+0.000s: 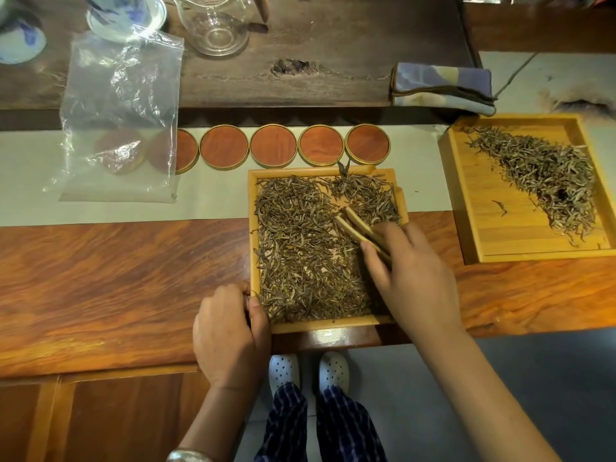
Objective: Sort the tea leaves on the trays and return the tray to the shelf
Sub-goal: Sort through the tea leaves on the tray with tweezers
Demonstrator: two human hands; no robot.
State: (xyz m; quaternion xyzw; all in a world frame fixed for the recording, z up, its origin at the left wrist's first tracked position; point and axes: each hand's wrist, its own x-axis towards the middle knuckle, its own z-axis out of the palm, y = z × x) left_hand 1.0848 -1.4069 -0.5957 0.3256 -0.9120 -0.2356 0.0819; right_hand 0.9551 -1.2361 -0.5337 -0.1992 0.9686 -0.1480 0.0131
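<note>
Pinching tongs (361,230) over near tray's (326,325) leaves (300,248).

The left hand (230,335) curls its fingers round the near left corner of the tray (328,325), thumb on the rim. The right hand (410,275) reaches in from the right, its grip pinching wooden tongs (361,228) over the tea leaves (300,248).

Bystanders on a wooden tea table

A crumpled clear plastic bag (120,115) lies across the pale table runner (110,208), covering the left end of a row of round red-brown coasters (273,146). Behind them, on the dark wooden tea board (333,61), stand a glass pitcher (218,31) and blue-and-white porcelain cups (126,15). A folded blue-grey cloth (443,86) sits at the board's right end. Below the table edge, white perforated shoes (308,370) and dark plaid trousers (316,425) show.
</note>
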